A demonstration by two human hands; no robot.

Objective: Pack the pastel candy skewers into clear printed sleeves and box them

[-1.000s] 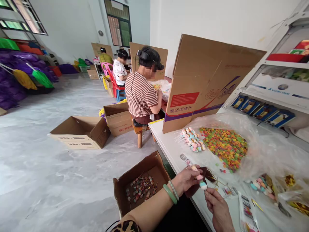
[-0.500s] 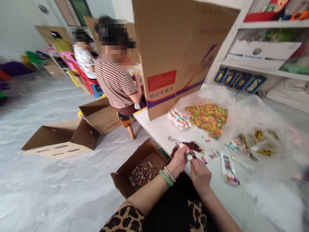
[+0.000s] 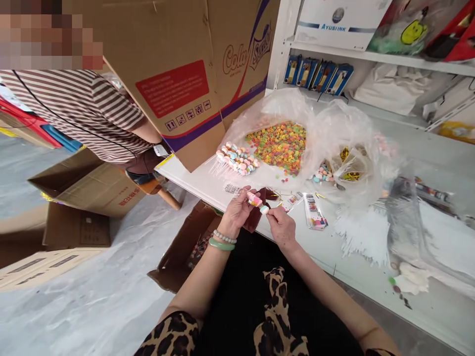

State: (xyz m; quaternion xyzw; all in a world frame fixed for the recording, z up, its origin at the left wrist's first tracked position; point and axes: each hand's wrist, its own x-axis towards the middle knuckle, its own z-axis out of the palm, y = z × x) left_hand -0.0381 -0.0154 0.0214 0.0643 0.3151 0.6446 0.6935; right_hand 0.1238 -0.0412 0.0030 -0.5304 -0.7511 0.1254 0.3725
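My left hand, with a jade bangle and a beaded bracelet at the wrist, is closed on a small clear printed packet. A pastel candy ball shows at the packet's near end. My right hand pinches right beside that ball; its stick, if any, is hidden by the fingers. Under and behind the hands is a dark red cloth. Flat printed packets lie to the right, and a bunch of pastel candies on white sticks lies beyond my hands.
A clear bag of colourful ring-shaped pieces lies at the back, with gold ties in another bag. White sticks are heaped right. A tall carton stands left, near a person in stripes. An open box sits below the table edge.
My view has swung right and closer to the table, so the scene has shifted left. Both hands still hold the packet and candy close together.
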